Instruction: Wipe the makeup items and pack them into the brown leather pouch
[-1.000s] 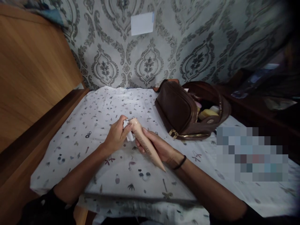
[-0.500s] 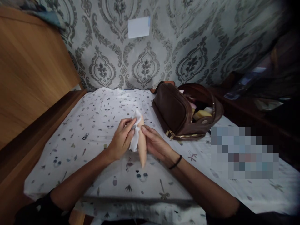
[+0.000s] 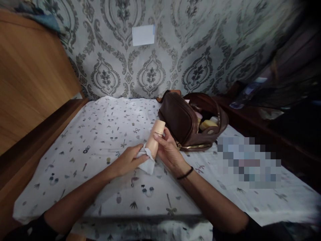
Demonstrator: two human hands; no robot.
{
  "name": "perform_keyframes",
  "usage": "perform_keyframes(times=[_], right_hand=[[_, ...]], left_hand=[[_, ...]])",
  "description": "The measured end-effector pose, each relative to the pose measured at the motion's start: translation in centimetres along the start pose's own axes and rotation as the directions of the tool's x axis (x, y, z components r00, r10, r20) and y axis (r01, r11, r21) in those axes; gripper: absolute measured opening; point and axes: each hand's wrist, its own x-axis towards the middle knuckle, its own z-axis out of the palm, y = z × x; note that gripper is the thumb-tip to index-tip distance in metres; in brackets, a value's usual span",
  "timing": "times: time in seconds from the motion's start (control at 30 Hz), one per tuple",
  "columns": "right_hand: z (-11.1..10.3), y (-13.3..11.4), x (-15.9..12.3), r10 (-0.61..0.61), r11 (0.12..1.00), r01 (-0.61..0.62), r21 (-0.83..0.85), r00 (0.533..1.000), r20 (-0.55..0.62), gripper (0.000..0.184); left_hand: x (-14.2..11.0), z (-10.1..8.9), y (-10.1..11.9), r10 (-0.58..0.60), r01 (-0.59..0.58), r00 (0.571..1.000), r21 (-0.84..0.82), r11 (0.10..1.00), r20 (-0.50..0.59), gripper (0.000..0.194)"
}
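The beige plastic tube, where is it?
In the head view, the beige tube is near the centre, in the right hand, its lower part against the white cloth in the left hand.

Tube (image 3: 151, 144) — partly hidden by white cloth (image 3: 147, 166); patch (image 3: 249, 163) at right — pixelated, unreadable.

0 legible texts, labels or numbers; marks on beige tube (image 3: 151, 145) too small
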Motion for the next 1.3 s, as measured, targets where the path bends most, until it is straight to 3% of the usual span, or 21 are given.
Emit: perform_keyframes(times=[0.27,0.47,0.6,0.73,0.83,0.97,1.07,1.13,1.3], right_hand=[[-0.2,-1.4,0.0,-0.11,0.987,0.113,-0.11,0.993,0.035,0.039],[-1.7,-1.7,-0.5,0.04,0.964,0.003,-0.265,0.987,0.158,0.034],[-2.9,-1.4,-1.4,0.064,0.956,-0.009,-0.293,0.982,0.18,0.036],[-3.3,-0.9,-1.8,0.002,0.951,0.059,-0.302,0.98,0.198,0.034],[-3.3,-0.8,-1.8,-0.051,0.946,0.121,-0.301,0.972,0.23,0.032],[-3.3,-1.0,-1.9,-0.067,0.933,0.159,-0.324,0.959,0.276,0.031],[-3.3,-1.2,-2.0,-0.076,0.935,0.178,-0.308,0.946,0.315,0.029],[-3.4,-1.3,-1.9,-0.088,0.94,0.188,-0.284,0.94,0.331,0.029],[-3.7,-1.4,-1.9,-0.093,0.931,0.204,-0.301,0.934,0.345,0.03]], left_hand=[[-0.9,-3.4,0.1,0.032,-0.048,0.99,0.111,0.993,0.137,0.013],[-3.1,-6.8,-0.5,0.107,-0.131,0.987,0.205,0.97,0.122,0.014],[-4.1,-8.0,-0.5,0.132,-0.137,0.99,0.401,0.906,0.04,0.017],[-4.1,-6.8,-0.1,0.183,0.012,0.957,0.658,0.753,-0.227,0.021],[-3.6,-4.6,0.6,0.29,0.06,0.903,0.762,0.645,-0.317,0.018],[-2.1,-0.8,2.0,0.445,-0.052,0.874,0.872,0.486,-0.196,0.013],[-1.0,1.3,3.2,0.486,-0.148,0.869,0.891,0.43,-0.09,0.032],[-0.5,2.0,4.0,0.452,-0.144,0.888,0.888,0.437,-0.079,0.037],[-0.3,1.2,4.7,0.291,-0.12,0.956,0.865,0.487,-0.031,0.02]])
